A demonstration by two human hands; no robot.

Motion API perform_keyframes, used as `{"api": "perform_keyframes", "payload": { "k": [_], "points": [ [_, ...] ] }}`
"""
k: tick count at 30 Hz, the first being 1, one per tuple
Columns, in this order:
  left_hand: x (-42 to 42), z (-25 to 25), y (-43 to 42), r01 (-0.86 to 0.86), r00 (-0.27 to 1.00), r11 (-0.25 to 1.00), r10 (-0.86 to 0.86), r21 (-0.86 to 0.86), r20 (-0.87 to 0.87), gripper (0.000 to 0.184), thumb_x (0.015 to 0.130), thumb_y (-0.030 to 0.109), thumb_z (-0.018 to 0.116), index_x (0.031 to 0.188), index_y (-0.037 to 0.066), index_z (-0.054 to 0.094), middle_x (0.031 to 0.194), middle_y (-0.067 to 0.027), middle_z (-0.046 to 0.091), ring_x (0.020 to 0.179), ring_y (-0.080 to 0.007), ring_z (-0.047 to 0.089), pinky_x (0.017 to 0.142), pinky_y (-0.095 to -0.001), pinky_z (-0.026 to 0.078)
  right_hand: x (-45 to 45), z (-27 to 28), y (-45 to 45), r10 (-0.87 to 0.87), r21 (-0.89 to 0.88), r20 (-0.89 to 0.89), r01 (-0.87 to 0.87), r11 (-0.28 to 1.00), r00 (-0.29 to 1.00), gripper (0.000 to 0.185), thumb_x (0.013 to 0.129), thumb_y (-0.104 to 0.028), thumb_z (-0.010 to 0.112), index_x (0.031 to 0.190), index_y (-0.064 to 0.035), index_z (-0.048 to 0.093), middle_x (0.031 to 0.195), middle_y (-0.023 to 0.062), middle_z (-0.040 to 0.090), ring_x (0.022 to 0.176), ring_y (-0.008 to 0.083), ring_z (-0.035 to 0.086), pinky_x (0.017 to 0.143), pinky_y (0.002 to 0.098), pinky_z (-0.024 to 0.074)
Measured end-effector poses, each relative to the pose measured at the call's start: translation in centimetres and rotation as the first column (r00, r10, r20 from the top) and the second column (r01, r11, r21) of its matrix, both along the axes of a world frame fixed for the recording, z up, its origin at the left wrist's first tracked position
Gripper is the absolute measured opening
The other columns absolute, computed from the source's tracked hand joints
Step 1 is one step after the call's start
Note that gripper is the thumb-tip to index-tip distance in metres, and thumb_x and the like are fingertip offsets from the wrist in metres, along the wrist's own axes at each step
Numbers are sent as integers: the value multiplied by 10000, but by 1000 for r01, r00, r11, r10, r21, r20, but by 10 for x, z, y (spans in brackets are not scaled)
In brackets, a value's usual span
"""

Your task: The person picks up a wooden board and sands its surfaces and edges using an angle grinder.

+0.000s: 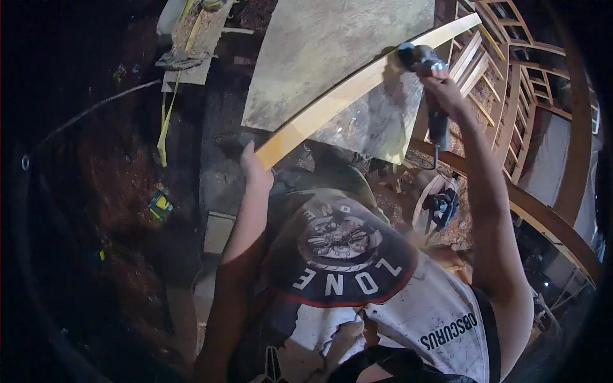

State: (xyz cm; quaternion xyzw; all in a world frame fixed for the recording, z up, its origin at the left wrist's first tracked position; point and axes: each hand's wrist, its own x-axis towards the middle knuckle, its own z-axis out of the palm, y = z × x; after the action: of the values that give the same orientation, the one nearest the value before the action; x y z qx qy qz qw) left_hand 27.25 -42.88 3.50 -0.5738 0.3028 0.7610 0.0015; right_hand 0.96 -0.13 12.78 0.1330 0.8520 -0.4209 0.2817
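A long pale wooden board (345,92) lies slantwise over a large worn sheet (306,57), its far end at the upper right. My left hand (255,167) grips the board's near end, with the thumb up along its edge. Farther along, my right hand (440,86) is wrapped round a dark power tool (418,59), whose head rests against the board's face. From the tool's lower end a cord (437,156) hangs down. Whatever part of the tool meets the wood is too dark to make out.
Wooden framing (511,115) curves along the right side. A narrow board with wood debris (198,38) and a yellow strap (164,137) are at the upper left. A yellow-green item (161,205) lies on the dark ground. A round container (437,204) stands below the tool.
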Motion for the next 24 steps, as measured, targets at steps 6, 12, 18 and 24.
{"api": "perform_keyframes", "payload": {
  "k": [6, 12, 18, 24],
  "points": [
    [-2, -3, -22, 190, 955, 947, -116, 259, -273, 573, 1044, 502, 418, 1209, -32, 544, 1185, -179, 640, 1158, -287, 596, 1051, -406, 407, 103, 10, -75, 249, -52, -31, -250, 967, 968, 394, 876, -137, 730, 1238, -26, 621, 1090, 44, 689, 975, 134, 633, 886, 297, 503],
    [-13, -42, -25, 361, 806, 766, 30, 532, -591, 713, 1016, 647, 334, 1131, -15, 575, 1246, -221, 591, 1242, -372, 534, 1102, -495, 372, 161, 7, -151, 338, -155, -40, -340, 927, 940, 485, 805, -206, 776, 1200, 13, 596, 1063, 163, 707, 1002, 266, 689, 901, 387, 518],
    [-39, -7, 1, 227, 953, 879, -113, 420, -280, 927, 912, 795, 386, 1237, -64, 508, 1260, -246, 596, 1150, -373, 581, 1000, -506, 457, 179, 31, -183, 422, -5, 3, -422, 906, 906, 577, 767, -283, 806, 1191, 19, 558, 1067, 231, 690, 1042, 382, 679, 899, 431, 518],
    [-43, -29, -5, 284, 873, 792, 19, 540, -487, 922, 887, 836, 360, 1085, -36, 584, 1105, -236, 663, 1076, -371, 631, 927, -505, 514, 171, 31, -162, 402, -105, -6, -400, 911, 916, 436, 840, -163, 740, 1218, -10, 585, 1038, 85, 687, 953, 155, 644, 876, 330, 518]
  ]
}}
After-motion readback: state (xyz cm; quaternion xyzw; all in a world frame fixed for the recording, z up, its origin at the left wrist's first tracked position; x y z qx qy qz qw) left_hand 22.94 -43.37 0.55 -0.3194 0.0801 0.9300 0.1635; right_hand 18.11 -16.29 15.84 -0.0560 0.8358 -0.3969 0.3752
